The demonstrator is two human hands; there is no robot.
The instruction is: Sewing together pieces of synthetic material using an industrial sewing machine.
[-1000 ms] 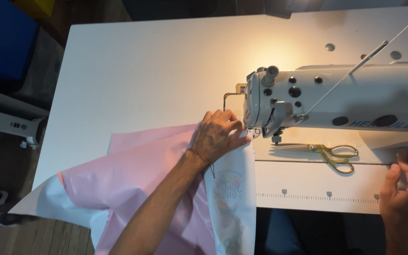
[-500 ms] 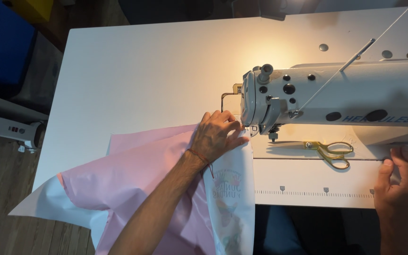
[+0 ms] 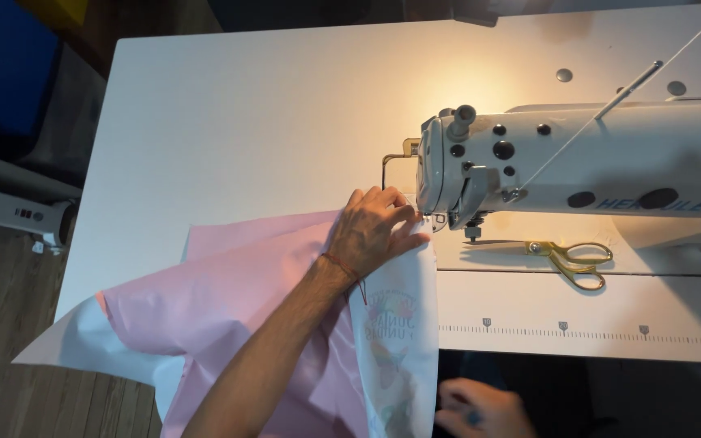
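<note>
My left hand (image 3: pixel 375 231) rests with curled fingers on a sheet of pink fabric (image 3: pixel 229 308), pinching its edge right beside the presser foot of a white sewing machine (image 3: pixel 610 162). A white strip with a colourful print (image 3: pixel 399 341) runs along the fabric's right edge and hangs over the table front. My right hand (image 3: pixel 480 410) is low in view, below the table edge, just right of the strip's lower end. Whether it touches the strip is unclear.
Gold-handled scissors (image 3: pixel 569 258) lie on the machine bed under the arm. The white table (image 3: pixel 245 122) reaches far back and left, and its front edge has ruler marks (image 3: pixel 594 328). A grey device (image 3: pixel 18 212) and a blue object (image 3: pixel 2 73) stand left, above wooden floor.
My right hand has left the table's right front edge and moved left and down, to beside the hanging strip. My left hand stays on the fabric at the presser foot.
</note>
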